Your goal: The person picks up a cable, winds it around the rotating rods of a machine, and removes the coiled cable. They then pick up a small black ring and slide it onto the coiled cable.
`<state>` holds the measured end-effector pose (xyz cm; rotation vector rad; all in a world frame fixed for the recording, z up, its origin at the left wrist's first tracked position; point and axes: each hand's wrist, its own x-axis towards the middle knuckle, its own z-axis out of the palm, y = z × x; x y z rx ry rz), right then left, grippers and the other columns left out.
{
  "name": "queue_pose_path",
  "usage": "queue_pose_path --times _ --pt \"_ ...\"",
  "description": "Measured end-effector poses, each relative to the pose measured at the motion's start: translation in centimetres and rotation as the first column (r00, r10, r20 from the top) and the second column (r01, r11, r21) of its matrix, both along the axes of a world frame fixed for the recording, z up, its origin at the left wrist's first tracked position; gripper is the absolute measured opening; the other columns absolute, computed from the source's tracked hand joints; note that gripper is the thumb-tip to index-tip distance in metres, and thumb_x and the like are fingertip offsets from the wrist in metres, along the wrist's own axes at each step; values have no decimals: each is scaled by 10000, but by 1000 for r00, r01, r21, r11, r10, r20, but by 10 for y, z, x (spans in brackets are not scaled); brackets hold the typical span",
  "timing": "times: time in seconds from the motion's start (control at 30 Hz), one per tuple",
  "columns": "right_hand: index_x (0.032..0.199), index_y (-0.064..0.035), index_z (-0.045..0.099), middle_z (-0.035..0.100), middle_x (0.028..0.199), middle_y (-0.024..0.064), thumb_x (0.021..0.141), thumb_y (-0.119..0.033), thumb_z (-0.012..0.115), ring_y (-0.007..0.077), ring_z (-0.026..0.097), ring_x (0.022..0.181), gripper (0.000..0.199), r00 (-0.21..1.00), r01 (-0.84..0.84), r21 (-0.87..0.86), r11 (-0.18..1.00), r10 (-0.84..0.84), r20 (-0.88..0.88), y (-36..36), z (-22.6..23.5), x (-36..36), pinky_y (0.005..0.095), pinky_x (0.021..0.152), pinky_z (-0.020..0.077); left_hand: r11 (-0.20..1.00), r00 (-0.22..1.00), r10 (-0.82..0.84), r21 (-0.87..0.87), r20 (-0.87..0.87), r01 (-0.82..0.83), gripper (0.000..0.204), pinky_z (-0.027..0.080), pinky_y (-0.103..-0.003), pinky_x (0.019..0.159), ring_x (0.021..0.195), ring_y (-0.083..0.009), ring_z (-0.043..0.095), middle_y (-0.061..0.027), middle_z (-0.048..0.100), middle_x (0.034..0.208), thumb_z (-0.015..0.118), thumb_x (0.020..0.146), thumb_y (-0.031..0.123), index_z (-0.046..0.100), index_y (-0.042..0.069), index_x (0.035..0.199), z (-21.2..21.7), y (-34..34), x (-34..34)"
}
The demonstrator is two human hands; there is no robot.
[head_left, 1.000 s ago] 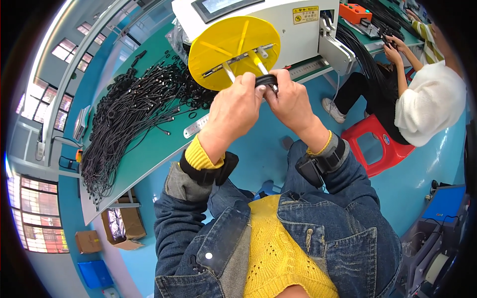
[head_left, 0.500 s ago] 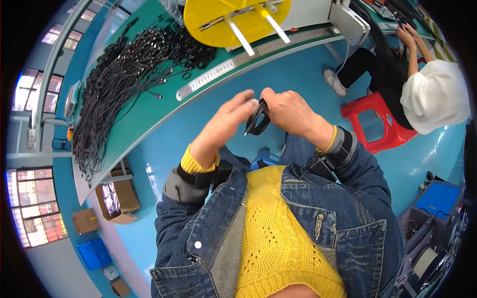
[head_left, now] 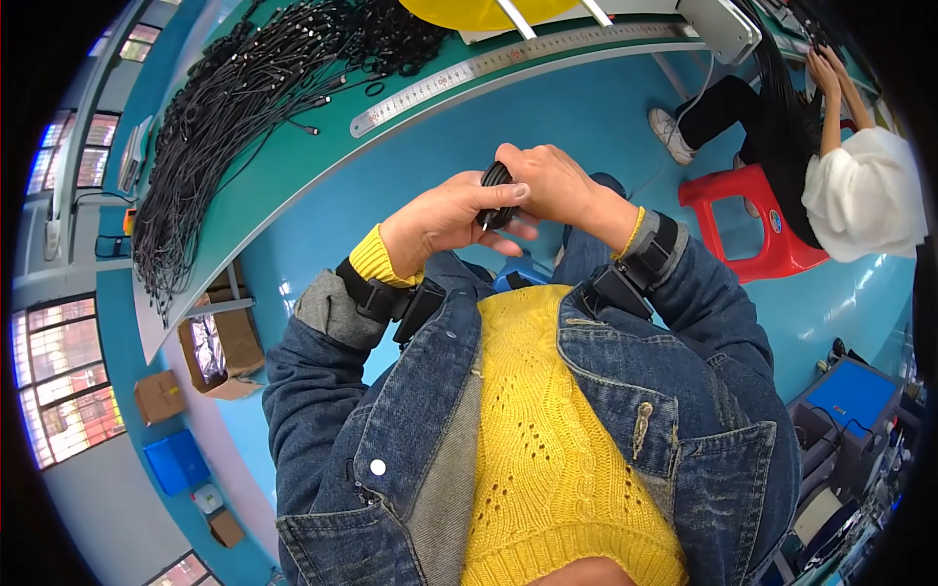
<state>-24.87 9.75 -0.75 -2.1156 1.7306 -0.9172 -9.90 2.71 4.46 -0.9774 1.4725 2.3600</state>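
One cable coil (head_left: 496,178), one ruler (head_left: 489,65), one stool (head_left: 764,236) — apparently two rods (head_left: 515,18).

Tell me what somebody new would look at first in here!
Probably the bright yellow knit sweater, low in the middle, and the red plastic stool toward the right. Next comes the big heap of thin black cables on the green tabletop at upper left. In the upper middle, the left hand and right hand hold a coiled black cable.
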Motion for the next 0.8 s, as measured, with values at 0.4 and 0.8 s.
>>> queue_pose_path --times 0.4,0.8 --pt "722 -6 554 615 675 181 675 -157 610 328 619 648 168 920 -92 198 976 7 392 5 -7 10 390 570 484 996 996 -55 -70 -73 50 328 406 -202 371 443 -99 519 -33 536 591 641 810 304 567 -14 838 -45 7 7" --pt "764 4 618 618 694 204 644 -113 577 342 616 660 173 1000 7 308 951 -9 3 0 -19 17 399 583 485 966 978 -208 163 11 203 303 363 -188 334 410 -67 469 -35 536 595 593 848 312 526 17 840 -56 -7 16"
